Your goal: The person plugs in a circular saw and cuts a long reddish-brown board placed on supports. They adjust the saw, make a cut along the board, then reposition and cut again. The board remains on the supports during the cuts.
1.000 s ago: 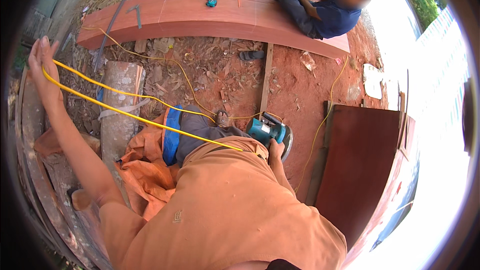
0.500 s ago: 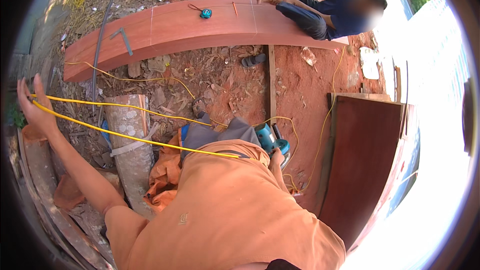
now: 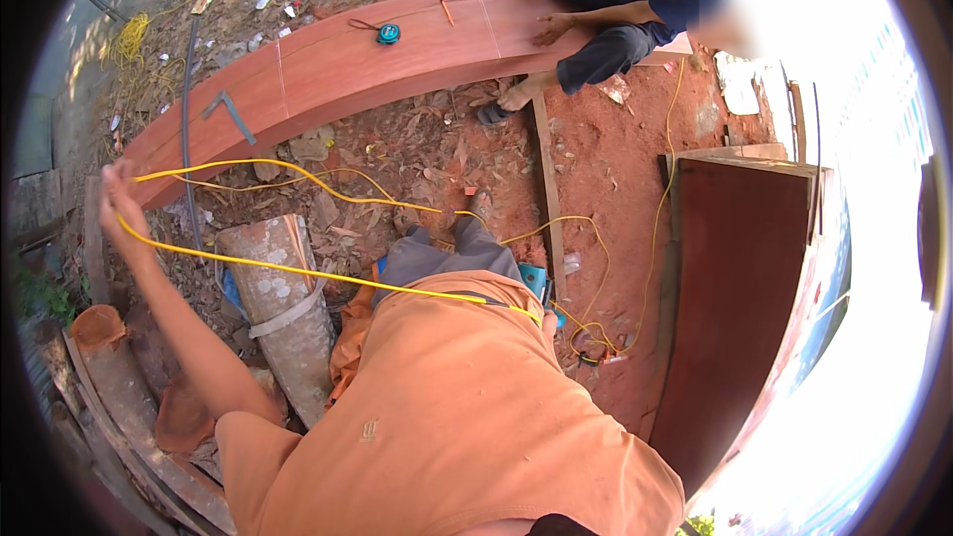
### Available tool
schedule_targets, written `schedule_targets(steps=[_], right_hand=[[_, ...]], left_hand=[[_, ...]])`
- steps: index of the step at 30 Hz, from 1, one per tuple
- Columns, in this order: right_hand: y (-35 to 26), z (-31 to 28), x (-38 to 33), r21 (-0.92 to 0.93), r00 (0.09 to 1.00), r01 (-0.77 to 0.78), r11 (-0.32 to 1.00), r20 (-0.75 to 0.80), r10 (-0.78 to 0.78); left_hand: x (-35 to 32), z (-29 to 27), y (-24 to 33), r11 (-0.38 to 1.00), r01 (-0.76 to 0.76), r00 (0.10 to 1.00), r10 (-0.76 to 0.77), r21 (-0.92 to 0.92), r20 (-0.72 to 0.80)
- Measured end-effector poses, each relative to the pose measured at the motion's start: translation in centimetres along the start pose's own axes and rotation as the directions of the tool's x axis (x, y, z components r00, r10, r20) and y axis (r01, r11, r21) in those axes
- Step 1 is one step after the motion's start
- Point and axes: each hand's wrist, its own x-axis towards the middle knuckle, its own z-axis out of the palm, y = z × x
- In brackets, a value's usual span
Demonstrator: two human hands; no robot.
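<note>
My left hand (image 3: 121, 206) is raised at the far left, its fingers curled round a loop of yellow cord (image 3: 397, 289). One run of the cord leads back across my waist; the other stretches over the ground in front of me. Low at my right side, a teal power tool (image 3: 534, 279) is largely covered by my orange shirt. Only a bit of my right hand (image 3: 549, 324) shows beside the tool; the earlier frame shows it gripping the tool.
A long reddish timber beam (image 3: 338, 45) lies ahead, bearing a tape measure (image 3: 388, 34), a pencil (image 3: 447, 12) and a metal square (image 3: 230, 113). A co-worker (image 3: 635, 10) sits on its right end. Logs (image 3: 124, 367) lie at left; a dark red wooden panel (image 3: 740, 288) stands at right.
My left hand has swung forward and right, its spread fingers now curled on the cord. The power tool has sunk further behind my shirt. The co-worker has leaned over, lowering a foot to the ground.
</note>
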Motion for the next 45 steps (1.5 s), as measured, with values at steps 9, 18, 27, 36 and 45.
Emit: schedule_targets(steps=[9, 18, 27, 36, 45], right_hand=[[-2.7, 0.3, 4.3, -0.108, 0.986, 0.112, 0.988, 0.136, -0.097], [-4.9, -0.5, 11.4, -0.181, 0.928, 0.302, 0.936, 0.281, -0.245], [-9.5, 1.0, 15.9, -0.247, 0.832, 0.483, 0.840, 0.429, -0.353], [-15.7, 5.3, 13.9, -0.285, 0.725, 0.536, 0.794, 0.638, -0.261], [-14.2, 8.4, 15.7, -0.398, 0.621, 0.728, 0.558, 0.727, -0.292]], left_hand=[[-13.6, 11.7, -5.7, 0.771, 0.621, 0.758, -0.545, -0.142, 0.359], [-27.9, 15.6, -11.3, 0.851, 0.154, 0.899, -0.331, 0.501, 0.286], [-35.4, 12.5, -10.5, 0.628, 0.277, 0.739, -0.623, 0.727, 0.256], [-39.4, 15.0, -4.0, 0.642, 0.058, 0.650, -0.606, 0.765, 0.459], [-42.5, 16.9, -1.9, 0.688, 0.424, 0.421, -0.725, 0.589, 0.545]])
